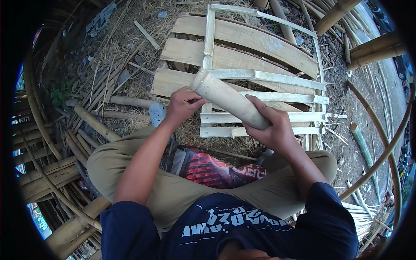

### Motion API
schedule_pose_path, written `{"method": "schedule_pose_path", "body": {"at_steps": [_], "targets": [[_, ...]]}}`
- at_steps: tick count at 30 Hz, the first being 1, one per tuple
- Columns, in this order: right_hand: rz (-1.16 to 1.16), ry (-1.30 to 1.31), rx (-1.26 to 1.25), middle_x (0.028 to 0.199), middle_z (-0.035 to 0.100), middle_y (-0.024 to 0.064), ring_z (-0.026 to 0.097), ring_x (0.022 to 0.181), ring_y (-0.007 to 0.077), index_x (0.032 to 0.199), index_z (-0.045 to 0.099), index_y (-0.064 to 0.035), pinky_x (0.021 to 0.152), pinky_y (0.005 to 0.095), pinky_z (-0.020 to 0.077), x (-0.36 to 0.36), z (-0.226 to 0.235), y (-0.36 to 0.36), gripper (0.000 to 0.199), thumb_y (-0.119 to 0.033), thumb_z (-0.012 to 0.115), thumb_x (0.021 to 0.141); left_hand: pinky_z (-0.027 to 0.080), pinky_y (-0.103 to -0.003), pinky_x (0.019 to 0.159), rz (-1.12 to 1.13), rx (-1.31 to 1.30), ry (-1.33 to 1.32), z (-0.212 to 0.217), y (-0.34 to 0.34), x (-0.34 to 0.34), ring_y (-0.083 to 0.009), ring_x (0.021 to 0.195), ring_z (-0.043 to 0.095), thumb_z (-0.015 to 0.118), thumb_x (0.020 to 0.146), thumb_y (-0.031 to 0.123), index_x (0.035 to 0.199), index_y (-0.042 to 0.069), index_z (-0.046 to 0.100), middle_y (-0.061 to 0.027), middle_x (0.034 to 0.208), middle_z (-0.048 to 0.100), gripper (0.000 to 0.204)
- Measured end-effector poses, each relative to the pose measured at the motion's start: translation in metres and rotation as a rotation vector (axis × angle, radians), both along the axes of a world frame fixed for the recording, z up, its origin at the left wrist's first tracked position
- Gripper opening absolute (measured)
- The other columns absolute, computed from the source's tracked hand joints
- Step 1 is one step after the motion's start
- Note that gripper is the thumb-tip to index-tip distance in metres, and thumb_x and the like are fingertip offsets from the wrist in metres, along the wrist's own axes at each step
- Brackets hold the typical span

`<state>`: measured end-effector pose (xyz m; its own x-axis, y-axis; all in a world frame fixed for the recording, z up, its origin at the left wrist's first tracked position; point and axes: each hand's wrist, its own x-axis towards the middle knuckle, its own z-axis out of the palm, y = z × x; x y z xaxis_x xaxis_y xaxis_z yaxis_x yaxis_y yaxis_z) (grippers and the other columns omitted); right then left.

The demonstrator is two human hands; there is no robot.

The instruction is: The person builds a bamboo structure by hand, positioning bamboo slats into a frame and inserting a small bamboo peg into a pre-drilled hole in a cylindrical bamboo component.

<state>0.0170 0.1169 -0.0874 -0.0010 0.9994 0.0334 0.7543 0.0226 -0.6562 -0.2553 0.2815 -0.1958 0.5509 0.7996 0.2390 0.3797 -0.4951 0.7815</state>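
Note:
A thick, pale bamboo tube (pixel 229 97) slants across the middle, its ringed end pointing up and to the left. My right hand (pixel 274 125) is wrapped around its lower end, thumb along the upper side. Close beside the ringed end, my left hand (pixel 185 104) is curled into a pinch. Whatever sits between those fingertips, if anything, is too small to make out. Beneath the tube lies a frame of pale split-bamboo strips (pixel 286 96), its crosspieces running left to right over wooden planks (pixel 247 39).
A red and black printed cloth or sack (pixel 216 169) lies between my crossed legs. Bamboo poles (pixel 97 123) and scraps litter the straw-covered ground at left. Curved bamboo rods (pixel 383 134) arch at right, near a greenish pole (pixel 365 145). Thick bamboo posts (pixel 377 51) jut in at upper right.

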Motion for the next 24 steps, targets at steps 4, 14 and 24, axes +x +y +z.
{"method": "schedule_pose_path", "body": {"at_steps": [4,14,24], "targets": [[0.05,-0.179,-0.207,0.094,0.076,0.0222,0.077,0.085,0.0373,0.152,0.061,-0.017,0.078,0.043,0.0595,0.002,0.004,0.003,0.077,-0.015,0.086,0.079,0.049,-0.037,0.064,-0.048,0.075,0.001,0.0,0.006,0.002,-0.0242,0.067,0.059,0.088,0.078,0.01,0.08,0.001,0.075,-0.0089,0.068,0.062,0.015],[-0.014,0.162,0.28,0.082,0.069,0.0135,0.071,0.07,0.0348,0.154,0.058,-0.0328,0.067,0.0474,0.057,-0.011,-0.011,0.002,0.077,-0.022,0.085,0.082,0.048,-0.036,0.064,-0.018,-0.024,-0.08,0.004,0.0,0.01,-0.0225,0.068,0.06,0.089,0.08,0.016,0.077,0.002,0.074,-0.0085,0.068,0.063,0.021],[0.057,-0.23,-0.17,0.099,0.077,0.0174,0.077,0.083,0.029,0.152,0.062,-0.019,0.078,0.0393,0.0604,-0.004,0.005,0.005,0.076,-0.014,0.088,0.08,0.048,-0.036,0.065,-0.009,0.013,0.025,-0.003,0.004,0.002,-0.0233,0.066,0.059,0.088,0.084,0.018,0.084,0.004,0.079,-0.0071,0.072,0.069,0.016]]}}
